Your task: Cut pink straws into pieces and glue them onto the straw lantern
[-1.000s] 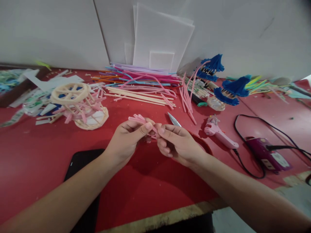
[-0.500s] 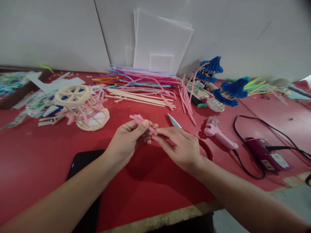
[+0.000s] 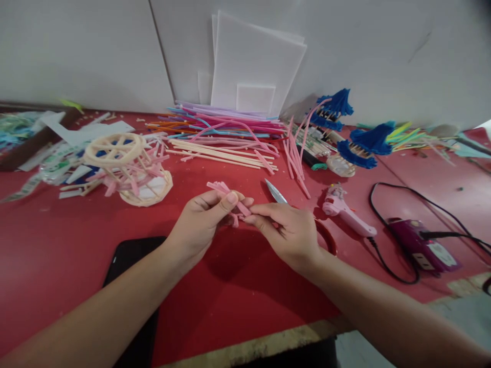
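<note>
A small bundle of pink pipe cleaner pieces (image 3: 218, 187) is pinched between the thumb and fingers of my left hand (image 3: 205, 217). My right hand (image 3: 287, 227) pinches the lower right end of one piece with thumb and forefinger. Short pink ends stick out below the left fingers, partly hidden by them. Scissors (image 3: 275, 191) with red handles lie under and beside my right hand, blades pointing away. A pink glue gun (image 3: 347, 214) rests on the red table (image 3: 215, 317) to the right of that hand.
Behind my hands lie colourful pipe cleaners (image 3: 233, 125) and pale sticks (image 3: 218, 155). A round stick frame (image 3: 115, 151) stands at left, blue-roofed models (image 3: 364, 145) at back right. A black phone (image 3: 134, 255) sits under my left forearm; a purple power strip (image 3: 422, 245) is at right.
My right fingers have shifted slightly along the pink pieces, and more of the pink end shows between the hands. The left hand keeps its pinch, having moved very little.
</note>
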`<state>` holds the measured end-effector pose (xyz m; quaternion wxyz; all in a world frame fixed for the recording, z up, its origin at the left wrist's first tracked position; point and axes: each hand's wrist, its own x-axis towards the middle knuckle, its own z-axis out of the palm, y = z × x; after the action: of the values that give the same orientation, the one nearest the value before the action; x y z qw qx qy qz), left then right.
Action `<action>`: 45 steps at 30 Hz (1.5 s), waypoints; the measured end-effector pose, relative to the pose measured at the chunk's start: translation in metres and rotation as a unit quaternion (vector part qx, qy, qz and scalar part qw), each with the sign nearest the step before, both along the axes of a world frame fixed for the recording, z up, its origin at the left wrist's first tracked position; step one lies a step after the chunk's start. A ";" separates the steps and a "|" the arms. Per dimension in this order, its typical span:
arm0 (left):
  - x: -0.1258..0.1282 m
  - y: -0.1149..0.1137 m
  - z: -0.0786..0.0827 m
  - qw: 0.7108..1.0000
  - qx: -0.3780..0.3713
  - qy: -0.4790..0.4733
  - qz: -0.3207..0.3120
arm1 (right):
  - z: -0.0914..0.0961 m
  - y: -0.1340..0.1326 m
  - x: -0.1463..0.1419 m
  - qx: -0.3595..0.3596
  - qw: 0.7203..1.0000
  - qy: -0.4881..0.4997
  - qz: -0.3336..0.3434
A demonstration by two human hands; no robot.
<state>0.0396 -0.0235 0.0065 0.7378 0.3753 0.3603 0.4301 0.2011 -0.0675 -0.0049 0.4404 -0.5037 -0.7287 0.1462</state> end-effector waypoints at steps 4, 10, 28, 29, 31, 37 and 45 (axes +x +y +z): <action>0.000 0.000 0.000 1.000 0.013 0.008 -0.006 | 0.000 -0.001 0.000 0.014 1.000 -0.010 0.001; -0.005 0.000 -0.003 0.997 0.057 0.043 -0.021 | 0.000 -0.001 -0.001 -0.014 1.000 0.015 0.001; 0.004 -0.006 -0.004 0.998 -0.040 -0.036 0.011 | 0.001 0.000 -0.003 0.114 0.991 -0.077 -0.005; 0.004 -0.005 -0.003 0.998 -0.047 -0.044 0.016 | 0.001 0.001 -0.002 0.106 0.992 -0.068 0.004; 0.005 -0.005 -0.003 0.996 -0.061 -0.061 0.013 | 0.001 0.001 -0.002 0.088 0.995 -0.045 0.005; 0.002 -0.004 -0.004 0.998 -0.034 -0.053 0.000 | 0.002 0.001 -0.002 0.044 0.998 0.001 -0.047; -0.003 0.014 -0.001 0.991 0.003 -0.039 0.126 | -0.001 0.017 0.011 0.005 0.989 -0.147 0.007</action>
<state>0.0362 -0.0092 0.0058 0.6898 0.3124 0.3742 0.5353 0.2123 -0.0502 -0.0060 0.3304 -0.5124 -0.7896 0.0701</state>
